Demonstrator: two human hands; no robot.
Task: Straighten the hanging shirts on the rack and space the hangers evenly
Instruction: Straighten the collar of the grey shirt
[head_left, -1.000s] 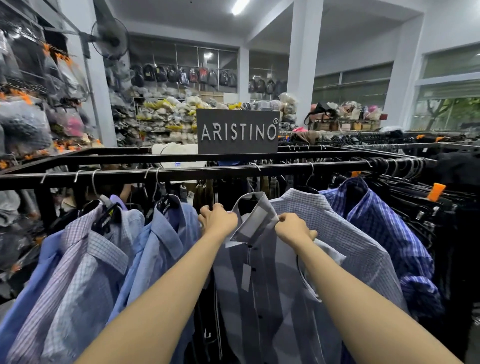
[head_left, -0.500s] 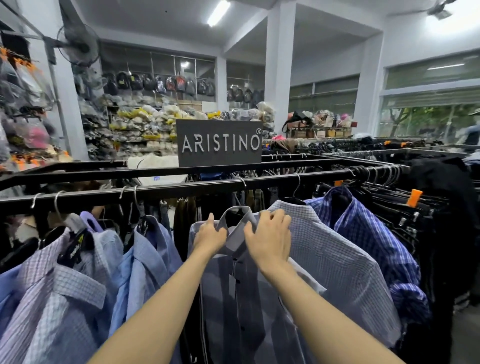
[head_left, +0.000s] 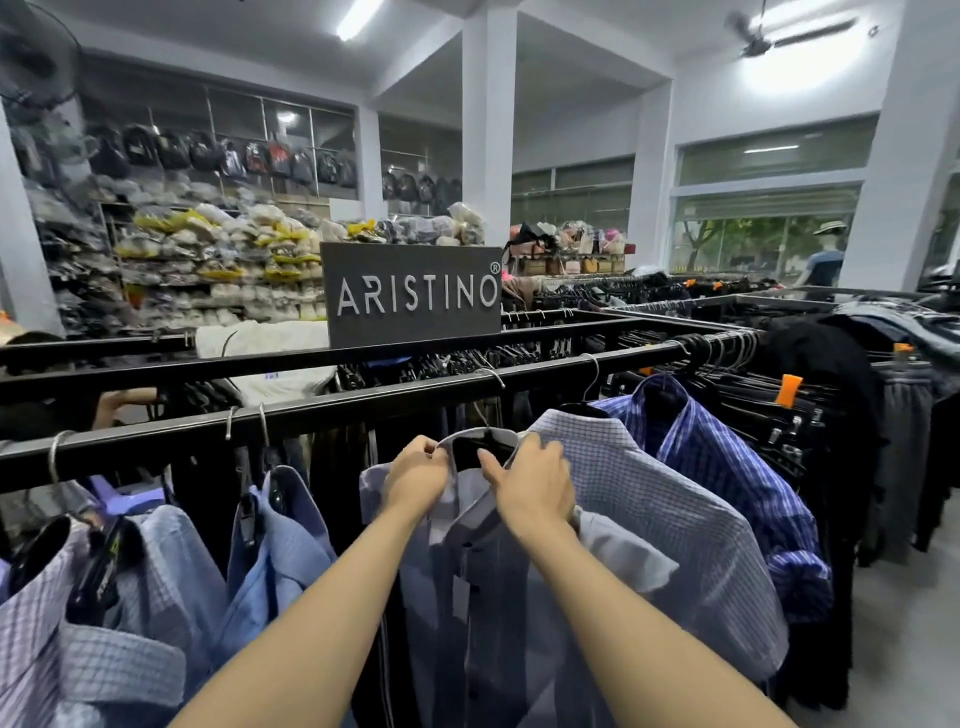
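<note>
Bright ceiling tube light (head_left: 359, 20); edges bowed, blurred.

Black rack rail (head_left: 363, 410) carries hangers (head_left: 589, 387) with shirts (head_left: 649, 499).

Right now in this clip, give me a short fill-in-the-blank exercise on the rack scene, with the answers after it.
1. Both hands hold the ____ of the grey striped shirt.
2. The sign standing on the rack reads ____.
3. The blue plaid shirt hangs to the ____ of the shirt being handled.
4. The left hand and right hand work on ____ shirt.

Answers: collar; ARISTINO; right; one
</note>
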